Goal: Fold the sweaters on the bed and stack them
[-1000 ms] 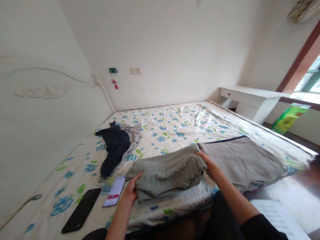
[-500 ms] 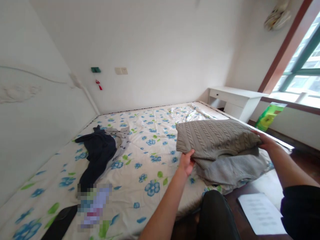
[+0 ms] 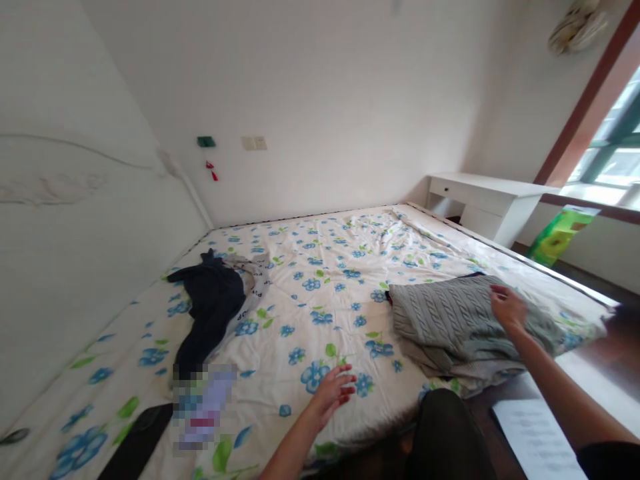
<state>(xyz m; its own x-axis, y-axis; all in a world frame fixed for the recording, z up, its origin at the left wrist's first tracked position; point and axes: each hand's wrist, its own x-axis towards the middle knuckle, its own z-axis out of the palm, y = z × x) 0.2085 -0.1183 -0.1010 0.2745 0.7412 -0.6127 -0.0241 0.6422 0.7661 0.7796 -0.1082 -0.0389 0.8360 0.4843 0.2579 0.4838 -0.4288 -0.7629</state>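
Although stretched out over a flower-patterned bed (image 3: 287, 280), grasps nothing visible with either hand. Shows the left hand (image 3: 334, 392) released, fingers spread and slightly bent, either just above the sheet or resting on it; impossible to tell which. Shows the right hand (image 3: 507, 307) also released, fingers loosely curled, over a grey cable-knit sweater (image 3: 435, 317), with contact hard to judge from this angle. Find the sweater beneath the right hand and to the right of the left one, flat and apparently folded, on top of a grey ribbed garment (image 3: 480, 375) peeking out along the near edge. Probably layered this way for a low, steady pile within easy reach. Find, well to the left of the left hand, a dark crumpled garment (image 3: 215, 300), partly over pale lettered cloth (image 3: 259, 283), seemingly dropped loose rather than arranged. Nearer the body on that side, a black phone (image 3: 137, 443) and a pixelated flat object (image 3: 205, 417), too obscured to name; likely set there clear of the arms. Below the right forearm, a printed sheet (image 3: 537, 437), probably face up for reading. Beyond the right hand, a white desk (image 3: 493, 187).
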